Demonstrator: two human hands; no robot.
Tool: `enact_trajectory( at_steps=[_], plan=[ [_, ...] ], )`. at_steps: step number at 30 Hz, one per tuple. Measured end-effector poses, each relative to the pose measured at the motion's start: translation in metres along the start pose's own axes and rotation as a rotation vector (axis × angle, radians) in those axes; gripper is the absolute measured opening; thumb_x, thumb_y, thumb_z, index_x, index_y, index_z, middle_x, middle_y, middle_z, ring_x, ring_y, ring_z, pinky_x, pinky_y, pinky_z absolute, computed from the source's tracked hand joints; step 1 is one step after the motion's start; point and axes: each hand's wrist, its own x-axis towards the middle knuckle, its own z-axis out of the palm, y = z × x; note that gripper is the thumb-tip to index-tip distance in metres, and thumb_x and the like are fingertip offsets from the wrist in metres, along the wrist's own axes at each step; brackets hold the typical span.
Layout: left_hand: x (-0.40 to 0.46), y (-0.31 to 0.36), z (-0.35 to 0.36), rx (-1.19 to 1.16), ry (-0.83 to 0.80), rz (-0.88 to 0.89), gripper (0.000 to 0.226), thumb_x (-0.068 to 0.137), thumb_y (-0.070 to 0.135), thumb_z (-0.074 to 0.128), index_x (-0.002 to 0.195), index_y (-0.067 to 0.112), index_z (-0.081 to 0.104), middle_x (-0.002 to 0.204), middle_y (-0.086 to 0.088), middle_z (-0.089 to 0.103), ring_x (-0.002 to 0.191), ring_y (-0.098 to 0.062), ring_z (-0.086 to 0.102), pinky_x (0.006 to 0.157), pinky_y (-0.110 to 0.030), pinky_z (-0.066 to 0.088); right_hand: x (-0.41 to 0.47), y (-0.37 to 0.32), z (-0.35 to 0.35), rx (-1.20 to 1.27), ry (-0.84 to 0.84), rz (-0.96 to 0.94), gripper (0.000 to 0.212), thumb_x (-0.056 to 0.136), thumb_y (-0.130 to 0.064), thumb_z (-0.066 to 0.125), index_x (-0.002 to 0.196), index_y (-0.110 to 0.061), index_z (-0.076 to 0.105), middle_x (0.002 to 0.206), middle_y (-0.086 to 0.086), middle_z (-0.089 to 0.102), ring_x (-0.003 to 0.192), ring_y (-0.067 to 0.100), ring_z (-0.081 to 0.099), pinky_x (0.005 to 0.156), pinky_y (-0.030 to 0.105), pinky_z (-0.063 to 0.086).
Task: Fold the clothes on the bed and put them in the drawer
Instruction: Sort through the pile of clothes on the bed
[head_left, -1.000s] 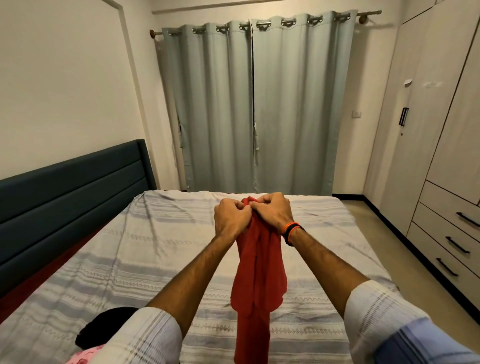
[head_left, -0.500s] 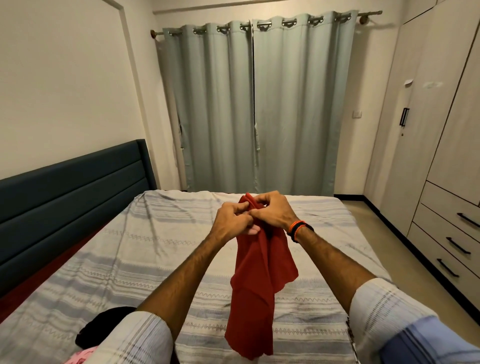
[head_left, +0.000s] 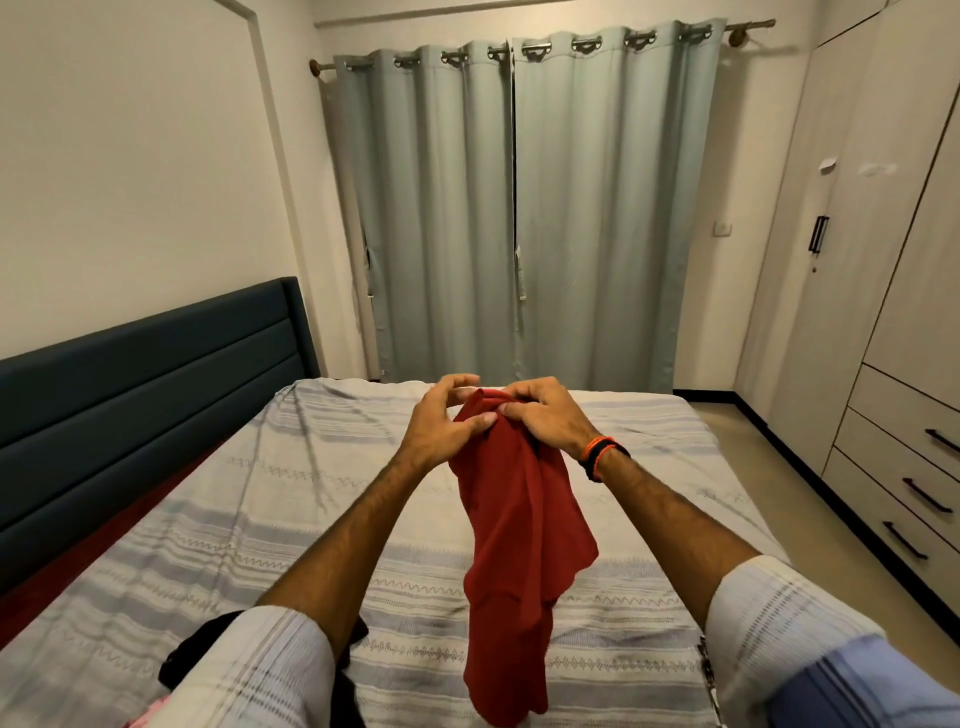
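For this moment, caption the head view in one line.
Both hands, left hand and right hand, hold a red garment up above the striped bed.

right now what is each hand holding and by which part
Red garment, gripped at its bunched top edge by the right hand; the left hand pinches beside it.

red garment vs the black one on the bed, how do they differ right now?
The red garment hangs in the air; the black garment lies on the bed. The red one is held at its top by the left hand and right hand; the black one is untouched. The red shows full length; the black is partly hidden behind a sleeve. Both remain unfolded.
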Motion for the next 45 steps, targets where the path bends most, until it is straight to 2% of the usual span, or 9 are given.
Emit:
enact_trajectory(
  at_steps=[7, 14, 20, 23, 27, 35, 38, 40, 45],
  plan=[
    [0.003, 0.003, 0.005, 0.124, 0.033, 0.091, 0.009, 0.086, 0.024, 0.071, 0.094, 0.024, 0.068, 0.087, 0.004, 0.07, 0.08, -0.013, 0.066, 0.073, -0.031, 0.056, -0.002, 0.012, -0.003, 0.125, -0.054, 0.03, 0.019, 0.092, -0.008, 0.062, 0.088, -0.021, 0.075, 0.091, 0.006, 0.074, 0.087, 0.02, 0.068, 0.092, 0.045, 0.056],
    [0.004, 0.0, 0.01, 0.2, 0.052, 0.204, 0.015, 0.087, 0.027, 0.07, 0.095, 0.016, 0.077, 0.086, 0.007, 0.073, 0.078, -0.003, 0.065, 0.068, -0.012, 0.044, -0.012, 0.028, -0.006, 0.23, -0.093, -0.002, 0.014, 0.091, -0.004, 0.067, 0.105, -0.004, 0.065, 0.061, -0.013, 0.062, 0.062, 0.002, 0.058, 0.067, 0.019, 0.05],
    [0.007, 0.001, -0.001, 0.316, 0.029, 0.264, 0.01, 0.086, 0.021, 0.071, 0.092, 0.016, 0.076, 0.088, 0.005, 0.075, 0.076, -0.002, 0.062, 0.071, -0.005, 0.041, -0.025, 0.052, -0.002, 0.189, -0.193, 0.133, 0.041, 0.081, 0.01, 0.072, 0.107, -0.012, 0.048, 0.075, -0.002, 0.062, 0.054, 0.001, 0.055, 0.056, 0.018, 0.047],
    [0.007, 0.004, -0.007, 0.362, -0.007, 0.325, 0.011, 0.085, 0.025, 0.07, 0.091, 0.018, 0.077, 0.087, 0.008, 0.075, 0.076, -0.003, 0.064, 0.076, -0.018, 0.05, -0.028, 0.068, 0.009, -0.055, -0.043, 0.026, 0.038, 0.072, 0.001, 0.08, 0.085, -0.021, 0.052, 0.062, -0.012, 0.052, 0.054, 0.007, 0.044, 0.06, 0.024, 0.044],
    [0.008, 0.008, -0.012, 0.392, -0.053, 0.343, 0.015, 0.086, 0.027, 0.068, 0.091, 0.018, 0.078, 0.088, 0.008, 0.075, 0.079, -0.006, 0.067, 0.079, -0.025, 0.054, -0.031, 0.077, 0.029, -0.221, 0.195, -0.101, 0.031, 0.073, -0.001, 0.074, 0.064, -0.029, 0.066, 0.067, -0.014, 0.068, 0.065, 0.003, 0.063, 0.071, 0.027, 0.054],
    [0.007, 0.009, -0.02, 0.417, -0.022, 0.305, 0.023, 0.085, 0.034, 0.065, 0.096, 0.018, 0.078, 0.09, 0.006, 0.075, 0.08, -0.009, 0.067, 0.079, -0.029, 0.056, -0.044, 0.072, 0.051, -0.211, 0.03, -0.029, 0.025, 0.073, -0.016, 0.066, 0.094, -0.015, 0.079, 0.091, -0.002, 0.076, 0.082, 0.013, 0.067, 0.076, 0.025, 0.051],
    [0.007, 0.008, -0.023, 0.414, 0.023, 0.295, 0.022, 0.087, 0.031, 0.068, 0.099, 0.015, 0.078, 0.092, 0.002, 0.076, 0.081, -0.011, 0.067, 0.079, -0.027, 0.056, -0.048, 0.075, 0.06, -0.271, -0.002, -0.016, 0.037, 0.073, -0.043, 0.071, 0.099, -0.017, 0.077, 0.099, -0.005, 0.074, 0.087, 0.014, 0.067, 0.081, 0.031, 0.055],
    [0.008, 0.008, -0.023, 0.403, 0.044, 0.29, 0.023, 0.087, 0.031, 0.07, 0.099, 0.014, 0.078, 0.092, 0.001, 0.076, 0.08, -0.01, 0.067, 0.079, -0.025, 0.055, -0.048, 0.079, 0.068, -0.343, 0.016, 0.005, 0.049, 0.069, -0.061, 0.068, 0.094, -0.02, 0.076, 0.094, -0.006, 0.072, 0.082, 0.015, 0.065, 0.076, 0.031, 0.054],
    [0.007, 0.009, -0.023, 0.396, 0.11, 0.26, 0.022, 0.086, 0.031, 0.071, 0.097, 0.013, 0.078, 0.088, 0.001, 0.075, 0.076, -0.01, 0.065, 0.074, -0.021, 0.05, -0.039, 0.085, 0.076, -0.316, 0.006, 0.09, 0.035, 0.083, -0.044, 0.072, 0.067, -0.017, 0.059, 0.07, 0.0, 0.066, 0.066, 0.021, 0.058, 0.064, 0.029, 0.046]
  ],
)
